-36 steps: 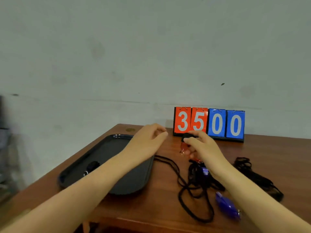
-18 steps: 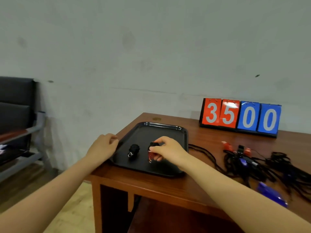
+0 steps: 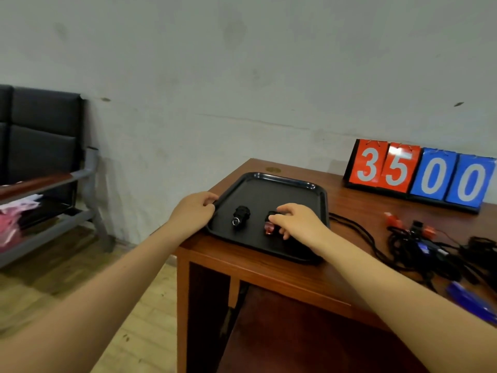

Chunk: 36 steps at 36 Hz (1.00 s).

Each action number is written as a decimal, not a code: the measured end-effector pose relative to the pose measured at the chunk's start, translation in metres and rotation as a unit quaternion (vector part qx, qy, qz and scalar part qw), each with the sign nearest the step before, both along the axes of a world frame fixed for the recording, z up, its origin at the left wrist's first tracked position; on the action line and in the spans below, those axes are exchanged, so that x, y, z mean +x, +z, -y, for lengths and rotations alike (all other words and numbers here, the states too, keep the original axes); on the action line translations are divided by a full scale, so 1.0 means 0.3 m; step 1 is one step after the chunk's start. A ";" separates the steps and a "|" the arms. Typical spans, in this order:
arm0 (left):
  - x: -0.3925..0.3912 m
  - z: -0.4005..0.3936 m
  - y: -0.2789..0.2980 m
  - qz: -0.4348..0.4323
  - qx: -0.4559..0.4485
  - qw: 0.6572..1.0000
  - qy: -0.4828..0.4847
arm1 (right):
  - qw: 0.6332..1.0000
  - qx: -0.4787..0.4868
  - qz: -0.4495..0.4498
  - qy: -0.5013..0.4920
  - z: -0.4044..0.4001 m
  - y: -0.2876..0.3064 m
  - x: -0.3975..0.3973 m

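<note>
Two whistles sat in the black tray (image 3: 282, 184) at the tabletop's (image 3: 349, 211) left corner: a black whistle (image 3: 240, 216) lying free and, just beside it, a red whistle (image 3: 269, 228) pinched by the right hand (image 3: 298, 224), apparently being set down. The left hand (image 3: 192, 211) curled over the tray's left rim, likely to steady it.

light: even, soft | glare: scoreboard (image 3: 419, 175) at 2 o'clock | blur: 9 o'clock edge | distortion: wide-angle bend at edges
</note>
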<state>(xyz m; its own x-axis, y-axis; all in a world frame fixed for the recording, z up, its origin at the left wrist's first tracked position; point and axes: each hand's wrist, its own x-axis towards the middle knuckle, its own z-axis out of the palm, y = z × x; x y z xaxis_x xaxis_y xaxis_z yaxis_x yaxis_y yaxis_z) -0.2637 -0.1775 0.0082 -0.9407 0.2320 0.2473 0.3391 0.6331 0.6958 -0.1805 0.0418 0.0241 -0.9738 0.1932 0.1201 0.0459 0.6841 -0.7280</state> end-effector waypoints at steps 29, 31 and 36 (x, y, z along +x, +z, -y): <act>0.477 -0.717 0.108 -0.111 -0.021 0.952 -0.285 | 0.984 0.002 -0.126 -0.122 -0.597 0.097 0.517; 0.519 -0.786 0.074 -0.103 -0.021 0.945 -0.310 | 0.983 0.012 -0.124 -0.133 -0.647 0.069 0.575; 0.597 -0.919 0.006 -0.129 -0.019 0.923 -0.361 | 0.983 0.046 -0.113 -0.140 -0.749 -0.014 0.700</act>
